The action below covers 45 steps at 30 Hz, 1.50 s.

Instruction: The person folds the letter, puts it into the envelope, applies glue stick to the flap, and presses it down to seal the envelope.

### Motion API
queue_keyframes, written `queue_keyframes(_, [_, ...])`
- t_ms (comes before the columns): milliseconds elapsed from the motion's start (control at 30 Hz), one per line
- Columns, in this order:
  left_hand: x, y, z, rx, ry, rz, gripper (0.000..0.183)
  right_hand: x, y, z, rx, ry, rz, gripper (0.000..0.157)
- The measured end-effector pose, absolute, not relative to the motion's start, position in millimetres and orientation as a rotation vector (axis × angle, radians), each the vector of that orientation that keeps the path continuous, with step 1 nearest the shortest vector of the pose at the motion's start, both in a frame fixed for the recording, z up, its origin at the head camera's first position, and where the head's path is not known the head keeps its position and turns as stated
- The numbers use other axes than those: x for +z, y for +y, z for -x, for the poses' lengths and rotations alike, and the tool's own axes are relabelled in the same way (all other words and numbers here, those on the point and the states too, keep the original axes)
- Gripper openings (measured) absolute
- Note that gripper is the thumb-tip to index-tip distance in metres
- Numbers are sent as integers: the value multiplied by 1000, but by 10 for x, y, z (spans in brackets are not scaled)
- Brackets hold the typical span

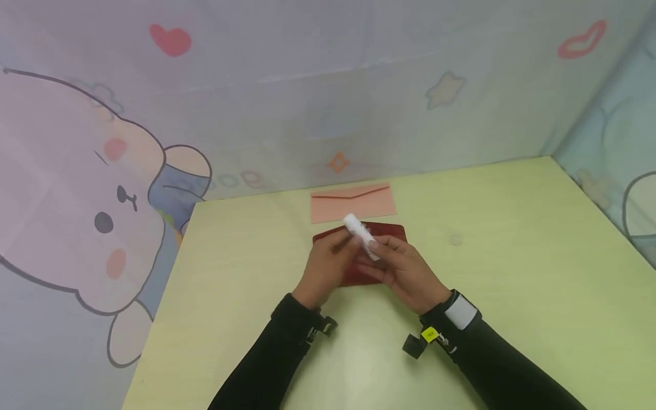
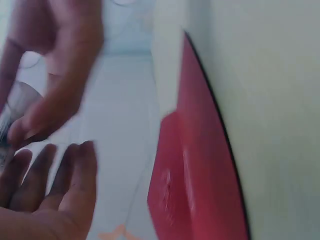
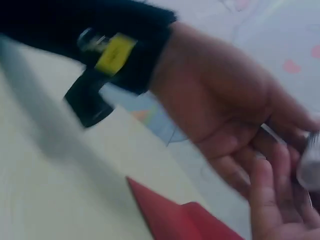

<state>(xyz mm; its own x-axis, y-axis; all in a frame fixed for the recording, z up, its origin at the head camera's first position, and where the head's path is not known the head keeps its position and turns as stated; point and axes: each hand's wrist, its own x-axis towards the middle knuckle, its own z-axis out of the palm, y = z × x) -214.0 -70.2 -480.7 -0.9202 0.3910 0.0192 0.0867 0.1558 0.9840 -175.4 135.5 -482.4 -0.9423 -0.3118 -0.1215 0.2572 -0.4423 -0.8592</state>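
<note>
In the head view, both hands meet over the middle of the table around a white glue stick point(image 1: 353, 224), which is held tilted. My left hand point(image 1: 328, 262) holds it from the left with thumb and fingers. From the right, my right hand point(image 1: 405, 270) pinches its lower end. In the right wrist view, the glue stick point(image 3: 311, 167) is cut off by the frame edge, near the left fingertips. A red envelope point(image 1: 390, 229) lies beneath the hands and is partly hidden by them. The left wrist view shows a raised fold on the red envelope point(image 2: 195, 165).
A pink envelope point(image 1: 353, 209) lies flat behind the red one, its flap side up. The pale yellow table point(image 1: 502, 319) ends at a printed cloth backdrop point(image 1: 318, 62). Black sleeves with wrist straps cover both forearms.
</note>
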Motion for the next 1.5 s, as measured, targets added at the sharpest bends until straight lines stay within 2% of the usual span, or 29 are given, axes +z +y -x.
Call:
queue_keyframes(267, [-4822,-791,2134,2019,1910,-418,33,-5036,1447,1731,-2237,1421,351,36])
queue_keyframes(500, [-4871,-764,2104,2034,1918,-355,27,-5087,1421,1700,-2163,1728,211,28])
queue_keyframes(700, [-4917,-708,2091,2018,1984,-293,28,-5028,1333,1669,-2060,2070,102,41])
queue_keyframes(867, [-4864,-788,2124,1958,1937,-349,29,-5037,1412,1666,-2152,1718,254,31])
queue_keyframes(1067, [-4788,-885,2148,1880,1861,-423,35,-5065,1499,1683,-2182,1328,323,48])
queue_keyframes(1500, [-4837,-707,2073,1930,2062,-352,26,-5086,1460,1675,-2231,1663,312,35])
